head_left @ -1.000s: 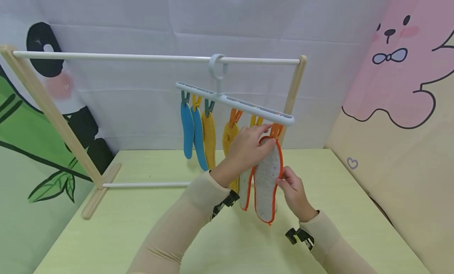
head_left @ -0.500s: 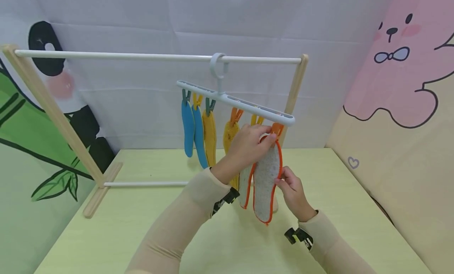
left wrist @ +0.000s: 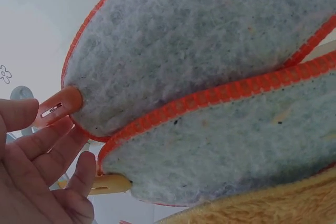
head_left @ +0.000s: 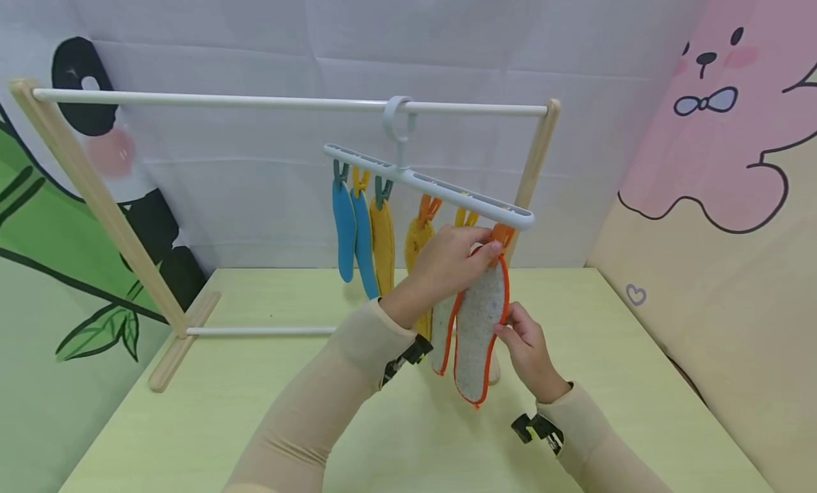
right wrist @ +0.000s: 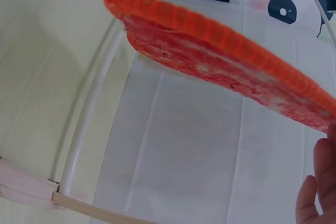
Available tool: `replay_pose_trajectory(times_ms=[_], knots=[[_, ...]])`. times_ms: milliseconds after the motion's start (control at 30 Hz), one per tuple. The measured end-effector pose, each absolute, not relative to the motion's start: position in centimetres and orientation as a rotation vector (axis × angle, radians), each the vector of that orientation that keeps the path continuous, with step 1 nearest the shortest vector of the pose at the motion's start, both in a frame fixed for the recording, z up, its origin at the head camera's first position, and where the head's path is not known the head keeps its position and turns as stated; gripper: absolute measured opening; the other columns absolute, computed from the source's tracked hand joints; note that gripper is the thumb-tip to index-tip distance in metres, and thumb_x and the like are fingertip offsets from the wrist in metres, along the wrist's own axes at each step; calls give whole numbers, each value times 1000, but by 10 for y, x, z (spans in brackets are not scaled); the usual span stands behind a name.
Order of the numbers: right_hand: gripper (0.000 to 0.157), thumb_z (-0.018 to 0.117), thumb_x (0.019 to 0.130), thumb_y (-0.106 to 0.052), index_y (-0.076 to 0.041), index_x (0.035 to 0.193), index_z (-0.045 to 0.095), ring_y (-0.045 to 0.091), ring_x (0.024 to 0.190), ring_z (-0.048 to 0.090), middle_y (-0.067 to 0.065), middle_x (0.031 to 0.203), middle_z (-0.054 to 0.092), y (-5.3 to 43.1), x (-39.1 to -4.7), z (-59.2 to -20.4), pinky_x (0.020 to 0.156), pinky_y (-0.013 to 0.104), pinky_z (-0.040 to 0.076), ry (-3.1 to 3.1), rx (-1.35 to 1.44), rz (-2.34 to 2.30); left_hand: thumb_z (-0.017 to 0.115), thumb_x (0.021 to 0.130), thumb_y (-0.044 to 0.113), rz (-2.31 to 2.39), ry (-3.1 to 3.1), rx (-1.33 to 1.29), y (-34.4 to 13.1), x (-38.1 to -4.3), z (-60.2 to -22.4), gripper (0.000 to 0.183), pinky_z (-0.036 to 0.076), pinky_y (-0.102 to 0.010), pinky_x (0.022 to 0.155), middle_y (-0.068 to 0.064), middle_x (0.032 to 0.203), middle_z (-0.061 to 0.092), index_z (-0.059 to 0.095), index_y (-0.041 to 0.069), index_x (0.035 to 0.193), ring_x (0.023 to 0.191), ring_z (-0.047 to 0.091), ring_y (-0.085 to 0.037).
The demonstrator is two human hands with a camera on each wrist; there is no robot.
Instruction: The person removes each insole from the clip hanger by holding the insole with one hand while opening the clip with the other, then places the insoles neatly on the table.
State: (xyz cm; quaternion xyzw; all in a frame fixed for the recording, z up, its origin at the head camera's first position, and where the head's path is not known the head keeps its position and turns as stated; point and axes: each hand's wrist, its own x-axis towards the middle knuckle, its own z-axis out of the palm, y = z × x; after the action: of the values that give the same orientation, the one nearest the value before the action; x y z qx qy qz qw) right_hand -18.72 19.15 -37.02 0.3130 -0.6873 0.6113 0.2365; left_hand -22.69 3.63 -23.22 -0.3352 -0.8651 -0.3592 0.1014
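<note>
A grey felt insole (head_left: 483, 330) with orange-red stitched edging hangs from an orange clothespin (head_left: 503, 236) at the near right end of a pale grey clip hanger (head_left: 434, 184). My left hand (head_left: 449, 262) pinches that clothespin between thumb and fingers; the left wrist view shows the clothespin (left wrist: 62, 106) biting the insole's tip. Lower down, my right hand (head_left: 528, 347) pinches the insole's right edge. The right wrist view catches the insole (right wrist: 210, 30) edge-on, its underside reddish. Behind it, a second grey insole (head_left: 442, 337) hangs from a yellow clothespin (left wrist: 110, 183), partly hidden by my left hand.
Farther along the hanger, two blue insoles (head_left: 343, 230) and yellow ones (head_left: 383, 241) hang from green, yellow and orange clothespins. The hanger hooks over the white rod (head_left: 255, 103) of a wooden rack (head_left: 96, 202) standing on a pale table (head_left: 268, 379).
The hanger has shifted slightly right along with its insoles. The front grey insole's lower end has swung a little left. Both hands keep nearly the same place.
</note>
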Motion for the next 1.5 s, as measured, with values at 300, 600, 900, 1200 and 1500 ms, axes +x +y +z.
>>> replay_pose_trajectory(times_ms=[300,600,900,1200,1500], knots=[[10,39,89,19,17,92,48,4,87,56,-8,92,59,192,-187,-370,76,17,47,-1863,889,1676,51,101,21,-1133,-2541,-988,38,-227,-231,19,29,-21,51,0,62,38,63,6,103,55,36,-14],[11,39,88,20,17,92,48,4,88,56,-8,92,59,189,-185,-369,76,17,47,-1876,884,1680,43,104,16,-1564,-2545,-957,37,-226,-229,26,31,-22,52,-2,66,35,59,1,118,56,34,-14],[11,38,88,19,17,91,48,5,87,56,-7,93,58,191,-184,-369,76,18,46,-1886,881,1685,44,103,15,-1556,-2548,-975,36,-228,-230,36,31,-22,54,-5,69,41,52,4,136,58,36,-15],[19,28,90,16,11,92,46,6,88,54,-8,93,56,193,-183,-369,79,19,44,-1778,1011,1870,48,101,18,-1464,-2550,-952,35,-233,-234,40,46,-39,95,-11,133,56,50,3,138,118,54,-25],[44,26,91,14,-14,111,54,7,92,55,-7,99,58,192,-182,-368,81,21,45,-1764,1086,1903,44,103,22,-1464,-2573,-905,39,-233,-233,39,37,-40,96,-11,121,63,53,4,136,111,50,-27]])
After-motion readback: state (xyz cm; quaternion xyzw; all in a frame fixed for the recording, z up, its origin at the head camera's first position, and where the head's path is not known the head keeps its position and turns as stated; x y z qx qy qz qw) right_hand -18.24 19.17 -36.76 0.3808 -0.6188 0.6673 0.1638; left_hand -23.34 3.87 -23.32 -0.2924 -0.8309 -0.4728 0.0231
